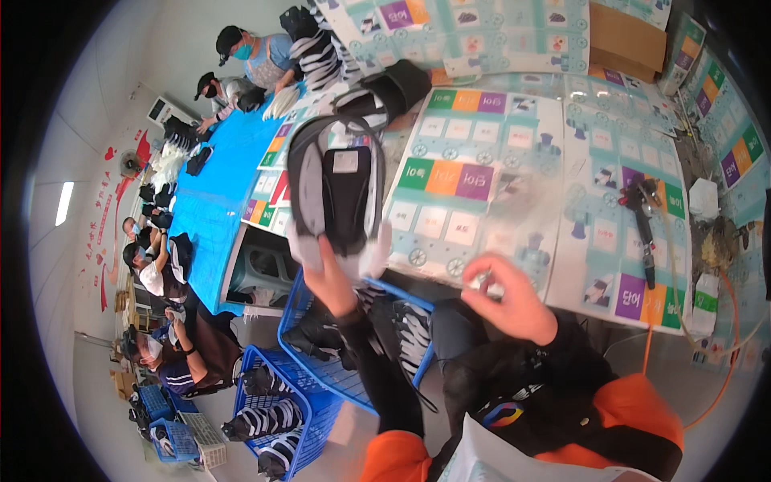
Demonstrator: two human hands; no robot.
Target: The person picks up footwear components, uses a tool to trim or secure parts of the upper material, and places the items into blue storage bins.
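Observation:
My left hand grips the lower, whitish end of a black and grey shoe upper. The piece stands up over the table's front edge, and a white label shows on its dark middle part. My right hand hovers to the right of it, near the table edge. Its thumb and fingers are curled together; whether something small sits between them is too blurred to tell. Behind the held piece, another black shoe upper lies on the table.
A patterned sheet covers the table. At right lies a black gun-like tool near an orange hose. Blue baskets with stacked black-and-white pieces stand below left. Several co-workers sit or stand around a blue table.

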